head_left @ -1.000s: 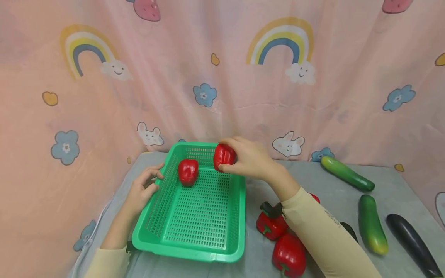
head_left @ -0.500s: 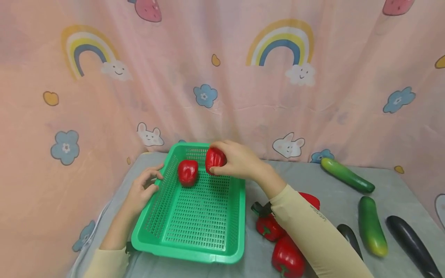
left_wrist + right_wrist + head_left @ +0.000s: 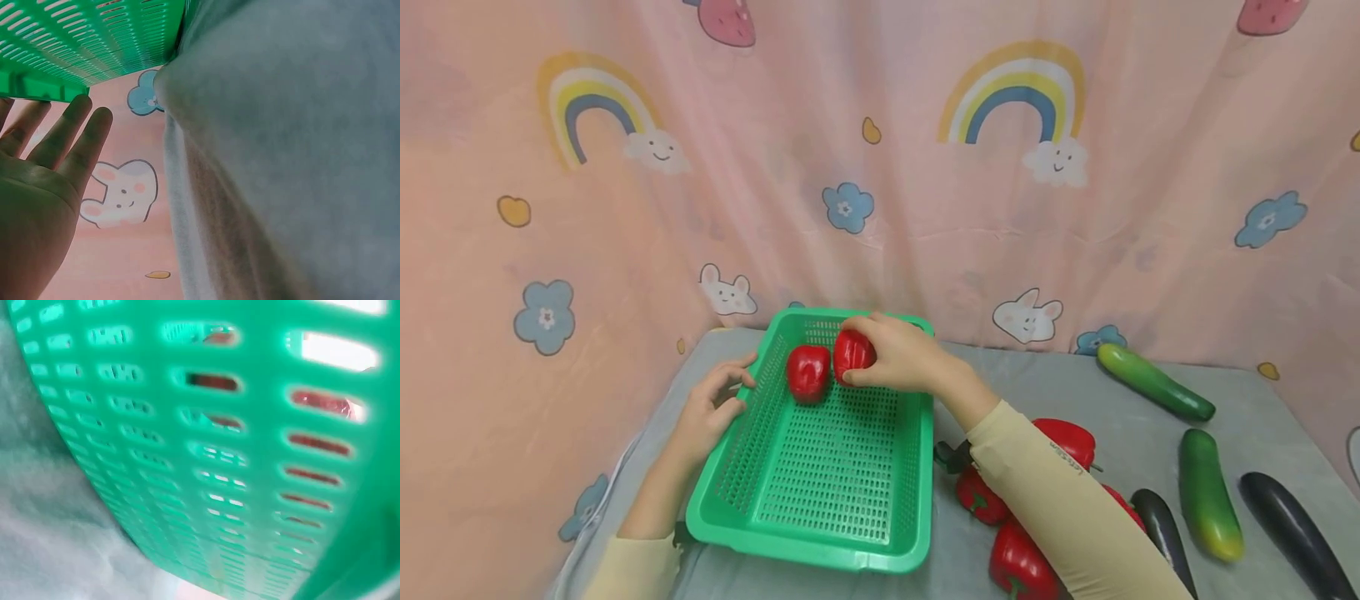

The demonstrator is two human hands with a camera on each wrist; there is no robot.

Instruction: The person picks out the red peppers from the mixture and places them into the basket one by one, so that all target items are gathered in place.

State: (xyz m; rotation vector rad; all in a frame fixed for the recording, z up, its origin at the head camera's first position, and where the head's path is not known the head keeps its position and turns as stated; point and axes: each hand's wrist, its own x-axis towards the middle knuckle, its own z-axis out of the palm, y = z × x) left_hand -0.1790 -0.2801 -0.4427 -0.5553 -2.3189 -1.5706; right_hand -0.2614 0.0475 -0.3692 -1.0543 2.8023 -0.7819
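My right hand (image 3: 898,358) grips a red bell pepper (image 3: 852,358) inside the far end of the green basket (image 3: 805,550). A second red bell pepper (image 3: 809,375) lies in the basket, just left of the held one. On the basket's left side, my left hand (image 3: 709,410) touches the outer rim. The left wrist view shows the left hand's fingers (image 3: 84,150) stretched up to the basket's edge. Through the slots of the basket wall (image 3: 144,444), red patches show in the right wrist view; the right hand is hidden there.
Right of the basket lie several red bell peppers (image 3: 1022,558), partly covered by the right sleeve (image 3: 1052,492). Farther right are two zucchini (image 3: 1153,382) and two dark eggplants (image 3: 1292,521) on the grey cloth (image 3: 1150,433). A pink patterned curtain (image 3: 910,200) hangs behind.
The right hand has carried its bell pepper leftward and slightly lower, from the basket's far right corner to beside the other pepper. The left hand stays at the rim.
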